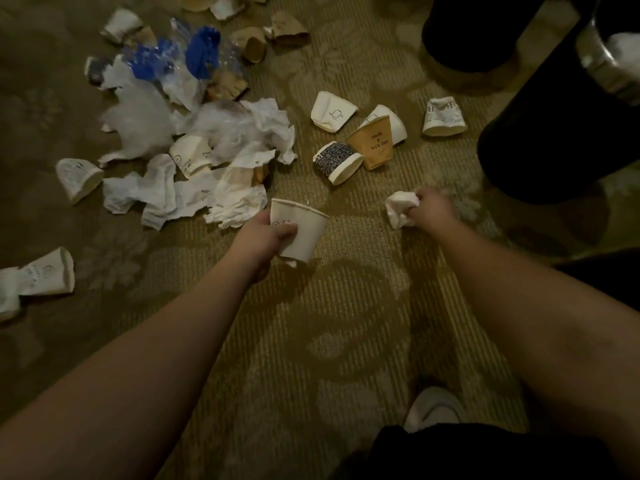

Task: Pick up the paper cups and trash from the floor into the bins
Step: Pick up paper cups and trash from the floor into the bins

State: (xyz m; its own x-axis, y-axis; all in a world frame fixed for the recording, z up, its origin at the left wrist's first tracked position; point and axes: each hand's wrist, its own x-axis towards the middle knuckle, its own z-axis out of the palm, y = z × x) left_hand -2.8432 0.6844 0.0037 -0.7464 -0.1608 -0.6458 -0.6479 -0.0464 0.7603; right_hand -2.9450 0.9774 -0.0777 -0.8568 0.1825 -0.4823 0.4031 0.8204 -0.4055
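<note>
Far left, a flattened white cup point(48, 275) is lying on the carpet point(346, 323), mouth pointing up-right, w/ another squashed cup point(78, 178) sitting above it, rim facing down-right. Next over, a big heap of crumpled tissue point(194, 195) and clear plastic w/ blue bits point(202, 51) is spreading across the floor, brown cups point(252, 45) lying at its top edge.

Toward the middle, the left hand point(266, 237) is wrapping its fingers round a white paper cup point(299, 230), held just off the carpet, long axis tilting, mouth pointing up-left, base down-right.

Right of that, a cluster of cups is lying on their sides: a white one point(332, 110), a black patterned one point(337, 162) w/ rim facing down-right, a brown "have a nice day" cup point(375, 143) w/ mouth pointing down, touching both neighbours.

The right hand point(433, 209) is clenching a tissue wad point(400, 207) low at the carpet. Beyond it a crushed lettered cup point(443, 116) is lying alone. Far right, dark bins point(540, 140) are standing, one w/ a metal rim point(602, 67).
</note>
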